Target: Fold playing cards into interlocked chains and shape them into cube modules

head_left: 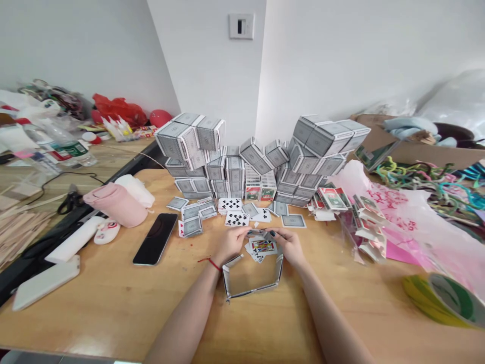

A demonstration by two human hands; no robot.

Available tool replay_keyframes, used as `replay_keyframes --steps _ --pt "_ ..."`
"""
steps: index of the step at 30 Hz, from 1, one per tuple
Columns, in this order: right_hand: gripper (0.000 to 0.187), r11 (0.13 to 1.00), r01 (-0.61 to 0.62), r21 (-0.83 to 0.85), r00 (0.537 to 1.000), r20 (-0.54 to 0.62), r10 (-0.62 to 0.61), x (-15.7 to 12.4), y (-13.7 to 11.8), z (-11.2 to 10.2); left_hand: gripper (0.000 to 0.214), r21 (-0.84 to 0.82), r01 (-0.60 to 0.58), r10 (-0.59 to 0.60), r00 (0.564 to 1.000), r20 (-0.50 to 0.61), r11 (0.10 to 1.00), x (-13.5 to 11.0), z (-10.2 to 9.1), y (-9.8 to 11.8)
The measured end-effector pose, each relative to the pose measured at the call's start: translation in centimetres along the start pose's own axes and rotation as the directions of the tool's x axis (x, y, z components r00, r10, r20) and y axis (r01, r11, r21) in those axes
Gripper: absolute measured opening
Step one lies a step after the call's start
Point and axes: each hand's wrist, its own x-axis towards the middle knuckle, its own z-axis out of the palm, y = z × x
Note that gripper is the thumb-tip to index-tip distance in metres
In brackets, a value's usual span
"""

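Both hands meet at mid-table over a small folded playing card [256, 233]. My left hand [232, 244], with a red string at the wrist, pinches its left end. My right hand [290, 246], dark polish on its nails, closes on the other end. Just below lie loose face-up cards [264, 246], a jack or similar face card on top. Nearer me, an open-sided frame of folded cards [252, 292] stands on edge between my forearms. Beyond my hands, more loose cards [237, 218] are scattered, some face up, some face down.
Stacked blocks made of grey-backed cards [189, 141] rise at the back, with a matching stack [322, 146] on the right. A phone [155, 239] and a pink roll [115, 205] lie left. Card boxes [331, 199] and yellow tape [428, 301] are right.
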Motion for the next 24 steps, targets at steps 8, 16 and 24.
replay_keyframes --steps 8,16,24 --pt "0.031 0.998 0.026 -0.065 1.0 0.009 -0.025 -0.15 0.01 0.18 0.027 0.117 -0.101 0.103 0.995 -0.009 0.988 0.04 -0.24 0.02" --pt "0.029 0.996 0.044 -0.073 0.999 -0.017 -0.046 -0.1 -0.14 0.21 0.034 0.161 -0.168 0.163 0.986 0.041 0.973 -0.12 -0.56 0.69" --pt "0.028 0.997 0.036 -0.071 0.999 -0.006 -0.036 -0.21 -0.41 0.4 0.027 0.088 -0.063 0.063 0.998 0.006 0.994 0.03 -0.31 0.92"
